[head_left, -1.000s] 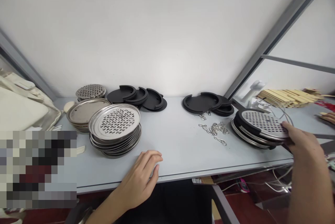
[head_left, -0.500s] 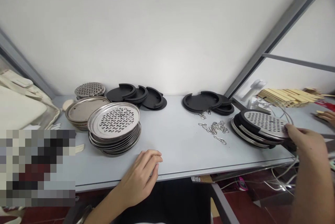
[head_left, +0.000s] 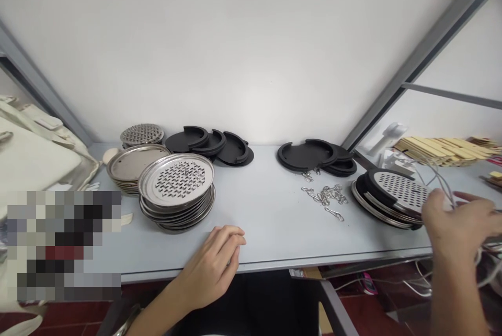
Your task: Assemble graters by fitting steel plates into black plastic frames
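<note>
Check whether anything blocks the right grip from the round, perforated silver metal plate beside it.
Nothing visible does: the right grip sits beside the plate, at its right edge, contact unclear. Loose silver metal clips lie to its left.

Small assembly workshop, by appearance: long grey bench (head_left: 266,231), stacked metal grater discs (head_left: 177,181), multiple round black holders (head_left: 303,156), loose metal clips (head_left: 324,198), piled wooden slats (head_left: 435,149).

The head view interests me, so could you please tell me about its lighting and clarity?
In the head view, the wall is brightest near its middle and dimmer toward the upper corners; the right hand looks slightly soft; coarse pixel blocks mask the lower left.
</note>
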`<control>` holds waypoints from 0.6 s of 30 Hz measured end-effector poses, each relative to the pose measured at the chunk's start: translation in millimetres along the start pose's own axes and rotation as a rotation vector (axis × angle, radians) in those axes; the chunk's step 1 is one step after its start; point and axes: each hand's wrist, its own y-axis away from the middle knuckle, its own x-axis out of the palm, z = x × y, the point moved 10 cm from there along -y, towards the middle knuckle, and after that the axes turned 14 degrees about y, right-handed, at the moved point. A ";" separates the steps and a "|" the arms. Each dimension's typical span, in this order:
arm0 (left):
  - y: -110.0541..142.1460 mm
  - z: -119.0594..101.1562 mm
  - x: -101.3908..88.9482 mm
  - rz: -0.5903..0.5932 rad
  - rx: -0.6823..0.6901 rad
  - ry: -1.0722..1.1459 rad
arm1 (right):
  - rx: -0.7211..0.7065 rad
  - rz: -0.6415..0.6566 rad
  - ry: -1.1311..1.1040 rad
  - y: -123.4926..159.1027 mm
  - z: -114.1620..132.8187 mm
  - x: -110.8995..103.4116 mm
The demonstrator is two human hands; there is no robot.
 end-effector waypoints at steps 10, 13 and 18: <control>-1.5 -16.4 -85.1 -0.283 0.091 -0.272 | -0.579 0.401 -0.780 111.7 248.2 -109.4; -0.6 -7.1 -109.2 -0.329 0.059 -0.398 | -0.802 0.578 -0.933 155.1 311.8 -118.5; 4.0 10.2 -123.9 -0.297 -0.004 -0.564 | -0.992 0.697 -1.010 198.2 367.0 -121.7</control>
